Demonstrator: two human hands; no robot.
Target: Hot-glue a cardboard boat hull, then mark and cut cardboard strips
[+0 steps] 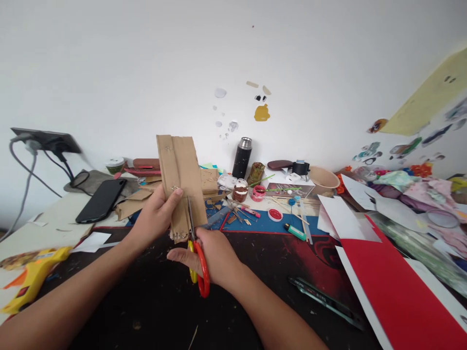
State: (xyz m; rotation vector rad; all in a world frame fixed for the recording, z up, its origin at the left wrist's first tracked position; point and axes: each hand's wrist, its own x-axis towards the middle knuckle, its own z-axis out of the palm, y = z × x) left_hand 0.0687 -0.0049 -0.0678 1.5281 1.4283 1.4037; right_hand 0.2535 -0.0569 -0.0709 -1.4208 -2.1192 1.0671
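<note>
The layered piece of brown corrugated cardboard (187,165) is held up above the black desk mat (146,301). My left hand (158,211) grasps its left edge, thumb across the front. My right hand (219,255) grips metal-bladed scissors with red and yellow handles (200,256), a blade against the cardboard's lower front. A yellow plastic glue gun (40,272) lies far left.

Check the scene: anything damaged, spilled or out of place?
The cardboard in the left hand has a ragged lower edge, unlike its straighter sides. Brown scraps lie loose on the blue mat, looking untidy.
</note>
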